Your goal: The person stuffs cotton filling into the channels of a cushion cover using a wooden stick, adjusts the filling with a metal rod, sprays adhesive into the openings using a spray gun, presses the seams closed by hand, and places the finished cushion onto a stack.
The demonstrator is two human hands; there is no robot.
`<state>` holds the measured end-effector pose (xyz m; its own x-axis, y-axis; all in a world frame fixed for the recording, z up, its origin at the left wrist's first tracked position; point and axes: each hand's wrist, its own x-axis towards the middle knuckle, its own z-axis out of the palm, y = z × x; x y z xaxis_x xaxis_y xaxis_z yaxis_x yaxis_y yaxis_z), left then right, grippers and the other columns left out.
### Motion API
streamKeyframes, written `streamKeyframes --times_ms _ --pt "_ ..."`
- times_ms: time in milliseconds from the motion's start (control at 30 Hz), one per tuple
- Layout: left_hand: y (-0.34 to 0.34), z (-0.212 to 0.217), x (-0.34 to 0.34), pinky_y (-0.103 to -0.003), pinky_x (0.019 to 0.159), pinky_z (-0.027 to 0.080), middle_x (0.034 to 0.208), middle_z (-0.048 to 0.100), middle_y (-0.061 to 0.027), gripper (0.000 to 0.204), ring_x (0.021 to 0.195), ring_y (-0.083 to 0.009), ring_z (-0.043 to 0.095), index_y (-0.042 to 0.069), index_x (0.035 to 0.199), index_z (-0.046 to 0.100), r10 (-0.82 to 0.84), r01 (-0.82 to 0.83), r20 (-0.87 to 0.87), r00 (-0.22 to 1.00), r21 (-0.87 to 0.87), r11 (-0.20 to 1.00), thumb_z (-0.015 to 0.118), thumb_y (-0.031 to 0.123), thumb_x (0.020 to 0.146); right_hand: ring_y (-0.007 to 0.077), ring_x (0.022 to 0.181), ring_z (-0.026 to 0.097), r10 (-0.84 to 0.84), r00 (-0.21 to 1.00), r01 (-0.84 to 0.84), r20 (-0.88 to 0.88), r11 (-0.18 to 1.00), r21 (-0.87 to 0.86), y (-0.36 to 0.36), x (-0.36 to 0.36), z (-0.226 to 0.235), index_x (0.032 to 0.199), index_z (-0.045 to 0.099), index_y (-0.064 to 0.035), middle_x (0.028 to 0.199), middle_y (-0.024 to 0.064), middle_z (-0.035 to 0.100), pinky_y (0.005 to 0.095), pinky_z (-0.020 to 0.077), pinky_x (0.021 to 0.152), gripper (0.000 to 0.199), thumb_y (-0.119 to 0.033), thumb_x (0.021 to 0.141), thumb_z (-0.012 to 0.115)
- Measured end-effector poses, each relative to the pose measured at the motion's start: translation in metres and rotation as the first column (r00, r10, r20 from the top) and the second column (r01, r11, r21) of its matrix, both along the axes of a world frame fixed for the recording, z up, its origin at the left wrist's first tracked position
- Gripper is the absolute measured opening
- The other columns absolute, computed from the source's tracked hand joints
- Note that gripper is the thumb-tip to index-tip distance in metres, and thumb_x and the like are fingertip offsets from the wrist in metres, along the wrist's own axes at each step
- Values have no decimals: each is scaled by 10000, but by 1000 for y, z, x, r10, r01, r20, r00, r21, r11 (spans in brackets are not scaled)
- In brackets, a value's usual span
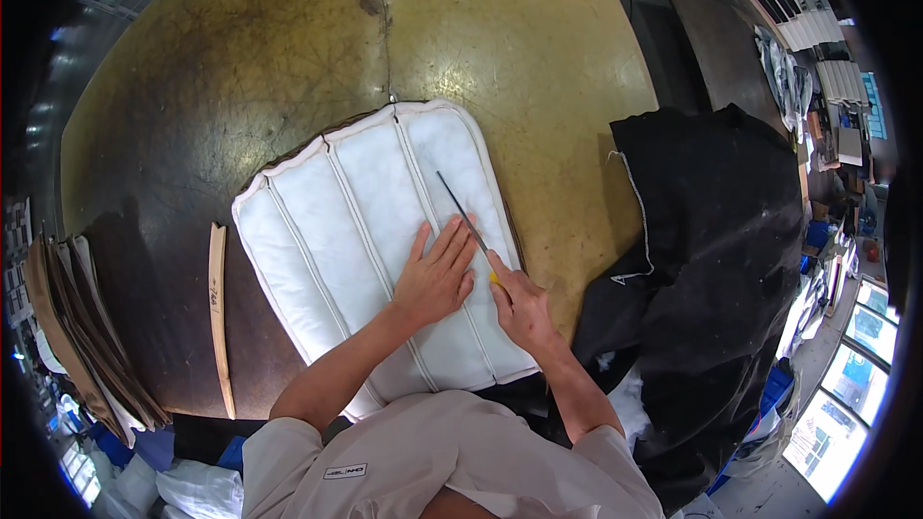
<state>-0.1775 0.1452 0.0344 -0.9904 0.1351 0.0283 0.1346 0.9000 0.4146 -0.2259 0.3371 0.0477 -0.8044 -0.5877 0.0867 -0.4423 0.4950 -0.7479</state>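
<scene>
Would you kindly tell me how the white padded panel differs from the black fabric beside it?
The white padded panel lies flat and quilted in stitched channels; the black fabric is heaped and crumpled. Both hands work on the panel, while the fabric goes untouched, draping off the table's right edge. Both rest on the table.

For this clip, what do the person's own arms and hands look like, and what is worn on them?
Both hands, the left hand and the right hand, are bare, with no gloves. The forearms are uncovered; short light beige sleeves end above the elbows. No watch or rings are visible.
</scene>
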Motion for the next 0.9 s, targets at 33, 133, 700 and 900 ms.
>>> streamKeyframes --times_ms 33,133,700,900 --pt "0 0 0 -580 1214 203 1563 441 -157 575 1518 -277 316 13 1444 507 -1 1 2 1000 3 1000 594 269 937 323 684 643 13 1000 -14 20 999 50 -8 -7 8 1494 519 -159 794 140 623 430 547 607 601 -47 924 674" --pt "1 -1 0 -580 1213 204 1564 443 -157 568 1519 -278 318 7 1437 512 5 -5 1 1000 31 1000 591 265 937 320 683 641 11 999 -13 35 997 80 -32 -22 7 1499 516 -167 789 141 623 434 546 618 618 -28 919 673" --pt "-26 -14 2 -591 1199 250 1496 523 -144 515 1449 -297 431 72 1371 584 -7 16 -30 1000 346 938 657 113 863 360 1091 701 32 911 36 410 987 -156 -30 -25 8 1486 509 -83 1240 243 681 372 553 933 557 -19 953 655" --pt "-104 8 -87 -608 1229 119 1652 270 -208 754 1549 -354 220 -42 1540 340 298 -316 -128 946 -158 935 535 442 995 362 834 701 -7 941 31 337 997 -65 -17 -14 16 1486 520 -112 948 220 695 391 567 768 557 -39 952 660"
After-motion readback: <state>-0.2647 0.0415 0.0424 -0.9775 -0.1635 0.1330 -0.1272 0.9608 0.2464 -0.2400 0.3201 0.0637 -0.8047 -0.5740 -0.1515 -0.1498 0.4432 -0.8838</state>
